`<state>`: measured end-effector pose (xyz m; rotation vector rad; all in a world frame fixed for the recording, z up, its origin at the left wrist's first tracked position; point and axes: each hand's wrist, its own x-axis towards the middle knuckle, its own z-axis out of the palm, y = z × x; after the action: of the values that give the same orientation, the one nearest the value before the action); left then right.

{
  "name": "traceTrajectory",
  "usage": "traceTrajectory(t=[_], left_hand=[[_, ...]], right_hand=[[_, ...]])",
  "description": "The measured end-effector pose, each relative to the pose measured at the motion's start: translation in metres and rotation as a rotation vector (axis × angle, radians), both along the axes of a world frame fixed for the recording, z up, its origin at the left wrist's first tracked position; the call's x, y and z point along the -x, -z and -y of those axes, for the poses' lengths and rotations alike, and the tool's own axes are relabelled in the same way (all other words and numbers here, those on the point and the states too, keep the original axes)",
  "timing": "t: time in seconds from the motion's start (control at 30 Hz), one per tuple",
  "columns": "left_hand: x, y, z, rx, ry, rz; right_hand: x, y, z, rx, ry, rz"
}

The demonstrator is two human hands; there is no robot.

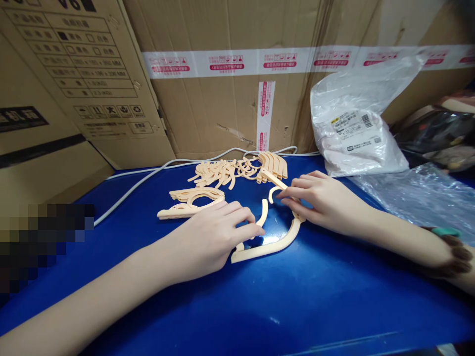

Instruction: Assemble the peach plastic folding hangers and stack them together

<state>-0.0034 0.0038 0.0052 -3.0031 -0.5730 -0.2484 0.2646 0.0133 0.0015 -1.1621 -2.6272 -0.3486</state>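
Note:
Beige plastic folding hanger parts are spread on a blue tabletop [282,306]. My right hand [319,202] is closed on the middle of a hanger [280,242], with its fingertips by a small hook [272,196]. One arm of this hanger bends down toward my left hand [222,232]. My left hand's fingers are closed around a short curved piece [264,211] that stands up beyond the fingertips; its lower end is partly hidden. Left of centre, folded hangers [196,198] lie just beyond my left hand.
Behind lie a pile of loose hooks [217,172] and a row of curved hanger arms [273,165]. A white cable [148,178] runs along the back. Cardboard boxes [215,109] stand behind. At right are a white plastic bag [356,128] and clear plastic wrap [426,198].

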Motion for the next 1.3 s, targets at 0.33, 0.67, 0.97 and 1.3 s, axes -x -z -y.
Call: traceTrajectory(t=[0.33,0.67,0.97,1.3], left_hand=[[-0.0056,0.0009,0.0048,0.019,0.006,0.060],[-0.0062,-0.0006,0.0066,0.013,0.015,0.053],[-0.0071,0.0004,0.0074,0.051,0.015,0.050],[-0.0088,0.0022,0.0087,0.054,0.022,0.066]], right_hand=[[0.0003,0.0011,-0.0003,0.000,0.000,-0.010],[0.0014,0.0007,0.0007,0.013,0.007,-0.014],[0.0026,0.0005,0.0016,0.036,-0.002,-0.034],[0.0033,0.0010,0.0021,0.061,-0.013,-0.018]])
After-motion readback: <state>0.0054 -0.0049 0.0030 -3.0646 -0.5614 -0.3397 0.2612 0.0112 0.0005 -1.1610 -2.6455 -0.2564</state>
